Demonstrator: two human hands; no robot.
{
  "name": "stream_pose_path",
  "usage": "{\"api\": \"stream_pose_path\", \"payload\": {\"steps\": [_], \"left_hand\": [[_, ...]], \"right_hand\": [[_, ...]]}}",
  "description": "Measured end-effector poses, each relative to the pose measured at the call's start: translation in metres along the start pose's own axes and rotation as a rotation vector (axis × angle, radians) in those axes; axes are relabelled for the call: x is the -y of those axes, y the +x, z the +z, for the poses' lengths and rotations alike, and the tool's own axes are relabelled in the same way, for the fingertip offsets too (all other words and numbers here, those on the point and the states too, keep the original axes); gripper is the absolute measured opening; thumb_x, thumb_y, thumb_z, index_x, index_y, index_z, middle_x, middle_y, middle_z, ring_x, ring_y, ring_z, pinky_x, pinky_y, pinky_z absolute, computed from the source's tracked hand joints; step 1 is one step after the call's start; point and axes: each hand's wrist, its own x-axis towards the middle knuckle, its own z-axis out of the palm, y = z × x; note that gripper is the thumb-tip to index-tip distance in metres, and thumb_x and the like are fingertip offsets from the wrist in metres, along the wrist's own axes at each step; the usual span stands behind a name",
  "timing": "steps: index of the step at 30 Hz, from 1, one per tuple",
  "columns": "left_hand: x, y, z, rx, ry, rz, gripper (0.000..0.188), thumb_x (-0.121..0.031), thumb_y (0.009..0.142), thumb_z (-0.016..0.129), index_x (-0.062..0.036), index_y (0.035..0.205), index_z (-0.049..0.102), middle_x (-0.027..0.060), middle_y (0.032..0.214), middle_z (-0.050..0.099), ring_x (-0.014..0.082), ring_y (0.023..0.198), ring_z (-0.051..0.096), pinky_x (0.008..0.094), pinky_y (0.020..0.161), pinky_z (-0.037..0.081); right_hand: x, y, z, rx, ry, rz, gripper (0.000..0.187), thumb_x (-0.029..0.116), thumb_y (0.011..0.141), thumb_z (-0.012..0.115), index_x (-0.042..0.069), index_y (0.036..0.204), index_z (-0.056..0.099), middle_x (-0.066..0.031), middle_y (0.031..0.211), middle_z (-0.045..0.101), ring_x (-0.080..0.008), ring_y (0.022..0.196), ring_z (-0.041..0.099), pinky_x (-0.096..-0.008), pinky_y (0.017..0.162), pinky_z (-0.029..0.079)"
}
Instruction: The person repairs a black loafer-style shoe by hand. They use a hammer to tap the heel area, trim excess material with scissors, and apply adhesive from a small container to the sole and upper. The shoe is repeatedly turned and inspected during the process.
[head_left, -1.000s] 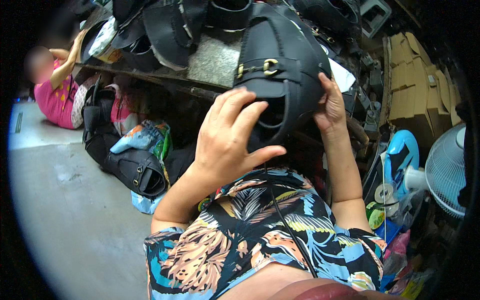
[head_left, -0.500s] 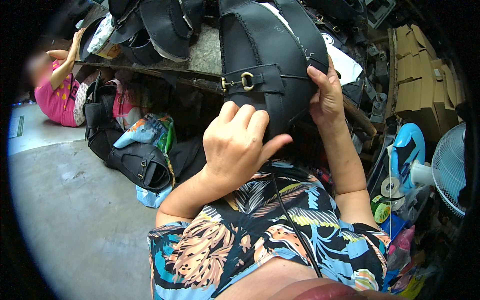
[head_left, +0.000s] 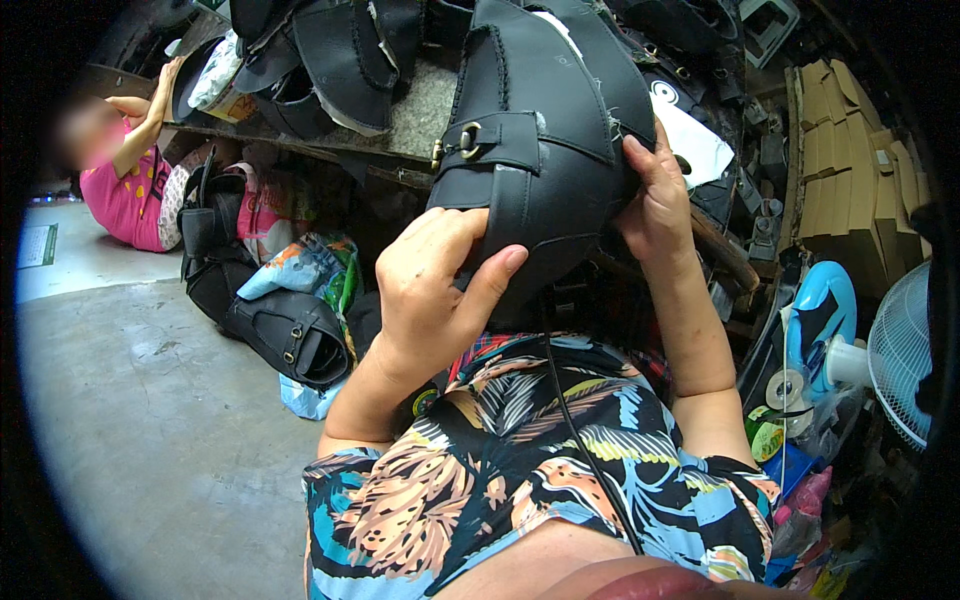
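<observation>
A black leather shoe upper [head_left: 565, 115] is up in front of my chest, in both hands. Across its left side runs a strap with a brass-coloured buckle [head_left: 468, 141]. White lining and frayed threads show along its seams. My left hand [head_left: 425, 280] grips the lower left edge below the strap, its fingertips partly hidden by the leather and its thumb over the front. At the right edge my right hand [head_left: 655, 195] pinches the upper, thumb on the near face and the other fingers behind, mostly out of sight.
More black uppers [head_left: 345, 60] lie on a worktop [head_left: 420, 115] beyond. Left, stitched black pieces [head_left: 290, 330] are heaped on the floor. A person in pink [head_left: 130, 190] sits far left. On the right are stacked brown cardboard [head_left: 850, 170], a fan [head_left: 900, 350] and thread spools [head_left: 785, 388].
The upper has tilted and shifted, its buckle moving left and up. My left hand has moved slightly left, its thumb now raised against the leather. My right hand keeps its hold.
</observation>
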Motion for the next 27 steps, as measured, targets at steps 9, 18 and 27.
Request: {"api": "stream_pose_path", "payload": {"steps": [9, 18, 27], "left_hand": [[0.008, -0.013, -0.009, -0.065, -0.276, -0.203, 0.021, -0.007, 0.079, 0.073, 0.0037, 0.096, 0.064, 0.0099, 0.078, 0.064, 0.0166, 0.068, 0.06, 0.0261, 0.063, 0.046], [0.012, -0.03, -0.034, -0.264, -0.646, -0.479, 0.023, -0.007, 0.084, 0.07, 0.0066, 0.102, 0.064, 0.0054, 0.086, 0.066, 0.0084, 0.075, 0.059, 0.0204, 0.071, 0.046], [0.001, -0.019, -0.027, -0.154, -0.536, -0.437, 0.018, -0.007, 0.084, 0.07, 0.0054, 0.096, 0.065, 0.0043, 0.087, 0.066, 0.0074, 0.077, 0.057, 0.0204, 0.069, 0.045]], "right_hand": [[0.002, -0.002, 0.002, 0.017, -0.001, 0.04, 0.051, 0.002, 0.089, 0.053, 0.006, 0.138, 0.039, -0.012, 0.116, 0.061, -0.0218, 0.102, 0.064, -0.0375, 0.092, 0.053], [-0.001, -0.004, 0.008, 0.024, -0.056, 0.025, 0.058, 0.001, 0.087, 0.053, 0.003, 0.142, 0.034, -0.0138, 0.117, 0.061, -0.0214, 0.102, 0.064, -0.0358, 0.092, 0.053], [-0.002, -0.006, 0.0, 0.087, -0.109, 0.014, 0.059, 0.011, 0.09, 0.059, 0.005, 0.142, 0.033, -0.0128, 0.119, 0.06, -0.0218, 0.107, 0.062, -0.0383, 0.096, 0.051]]}}
